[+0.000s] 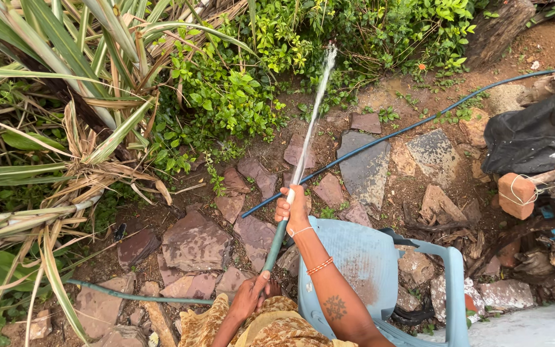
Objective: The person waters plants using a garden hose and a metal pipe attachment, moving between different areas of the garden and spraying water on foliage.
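Gripping the thin green rubber hose (pixel 276 243) at its nozzle end, right hand (pixel 293 209) fingers closed round it; left hand (pixel 250 297) clasps it lower, near the lap. Water jet (pixel 314 106) arcs into the leafy green shrubs (pixel 226 96), past flat reddish paving stones (pixel 195 243). Watering step mid-run; judging next, re-aim calls for a steady wrist.

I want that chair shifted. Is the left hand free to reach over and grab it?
Probably not as things stand. The left hand is wrapped around the green hose, and the right arm lies between it and the blue chair. The chair itself is close by.
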